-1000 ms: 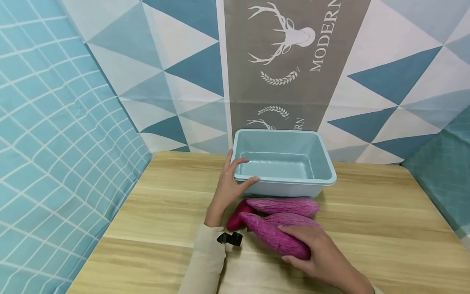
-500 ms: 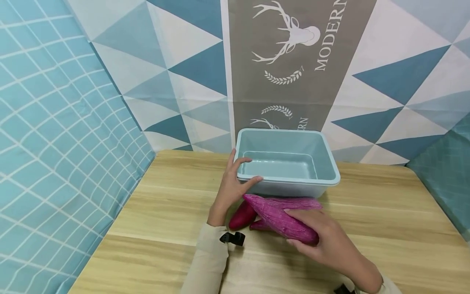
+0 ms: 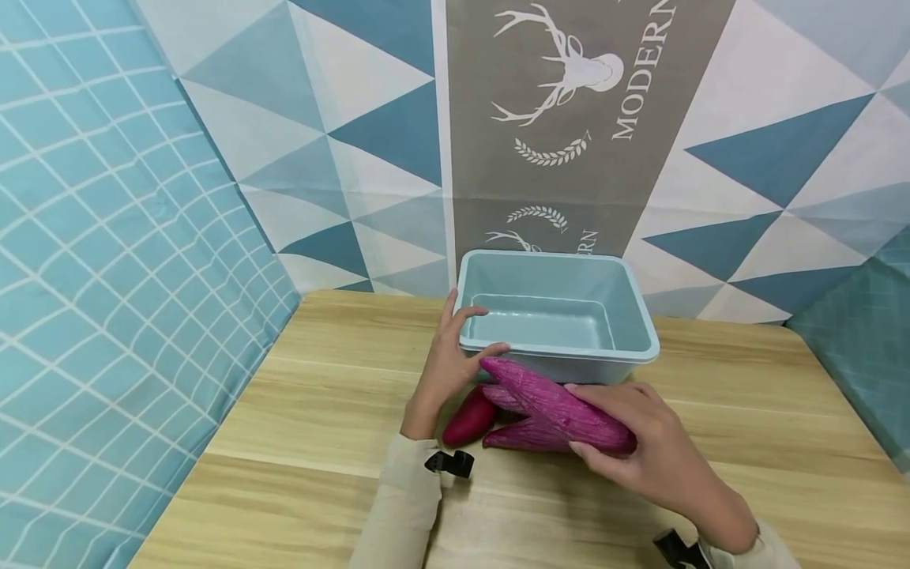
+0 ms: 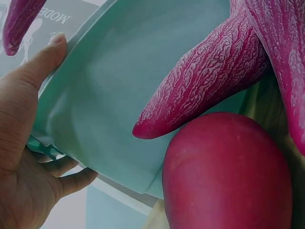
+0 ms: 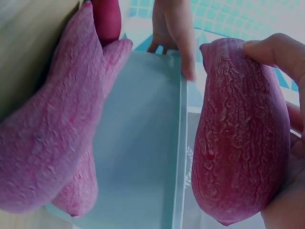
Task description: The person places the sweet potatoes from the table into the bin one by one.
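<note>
My right hand (image 3: 657, 450) grips a wrinkled purple sweet potato (image 3: 558, 403) by its thick end, thumb on the near side. It is raised in front of the light-blue plastic basin (image 3: 648, 324), its tapered tip pointing at the left hand. At the basin's front left corner, my left hand (image 3: 442, 363) holds the rim, with the thumb on the front edge. Below the held one lie two more wrinkled sweet potatoes, a nearer one (image 5: 52, 114) crossing a farther one (image 5: 78, 191). A smooth dark-red root (image 3: 471, 419) lies beside them, near the left wrist.
The basin stands at the back of the wooden table (image 3: 341, 395), close to the patterned backdrop (image 3: 384, 142). A blue checked cloth (image 3: 128, 237) borders the left side. Black camera mounts sit on both wrists (image 3: 451, 463).
My right hand has lifted the sweet potato and carried it forward and to the right, uncovering more of the roots below. The left hand stays at the basin's corner.
</note>
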`<action>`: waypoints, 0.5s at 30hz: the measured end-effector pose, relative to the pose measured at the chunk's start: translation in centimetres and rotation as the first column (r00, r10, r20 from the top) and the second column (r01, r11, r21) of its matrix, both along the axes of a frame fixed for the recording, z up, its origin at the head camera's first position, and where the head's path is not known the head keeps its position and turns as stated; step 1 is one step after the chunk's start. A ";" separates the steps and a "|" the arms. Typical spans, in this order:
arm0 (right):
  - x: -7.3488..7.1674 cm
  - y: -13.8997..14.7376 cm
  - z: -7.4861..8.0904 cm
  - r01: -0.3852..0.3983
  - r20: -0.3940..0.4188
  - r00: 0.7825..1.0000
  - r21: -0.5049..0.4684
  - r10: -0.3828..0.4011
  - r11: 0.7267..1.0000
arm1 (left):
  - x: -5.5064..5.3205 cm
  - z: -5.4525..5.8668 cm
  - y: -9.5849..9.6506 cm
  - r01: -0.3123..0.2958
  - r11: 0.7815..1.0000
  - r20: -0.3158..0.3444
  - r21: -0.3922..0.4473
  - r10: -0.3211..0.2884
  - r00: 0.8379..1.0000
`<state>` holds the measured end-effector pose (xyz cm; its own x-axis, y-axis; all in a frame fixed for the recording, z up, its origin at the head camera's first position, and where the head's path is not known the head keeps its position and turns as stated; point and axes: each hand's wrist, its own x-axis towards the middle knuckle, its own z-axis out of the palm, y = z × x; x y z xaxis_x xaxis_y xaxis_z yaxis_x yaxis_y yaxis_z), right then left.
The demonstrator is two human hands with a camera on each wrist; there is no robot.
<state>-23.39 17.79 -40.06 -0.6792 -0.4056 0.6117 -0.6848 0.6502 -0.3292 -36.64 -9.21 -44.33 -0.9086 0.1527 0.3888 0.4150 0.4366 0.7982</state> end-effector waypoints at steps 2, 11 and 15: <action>-0.4 0.0 0.3 -0.004 -0.039 0.999 -0.006 0.003 1.000 | -0.1 0.0 -0.1 0.004 1.000 -0.008 0.005 -0.004 1.000; -2.4 -0.3 1.7 0.017 -0.132 0.991 -0.005 -0.017 1.000 | 0.1 0.0 -0.2 0.021 1.000 -0.006 0.015 -0.021 1.000; -3.5 -0.2 2.3 0.038 -0.137 0.990 0.017 -0.035 0.999 | 0.2 0.1 -0.1 0.023 1.000 -0.013 0.017 -0.023 1.000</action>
<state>-26.90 17.57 -37.74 -0.6040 -0.3949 0.6922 -0.6983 0.6808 -0.2209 -36.47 -9.30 -44.21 -0.8998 0.1665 0.4034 0.4351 0.4129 0.8001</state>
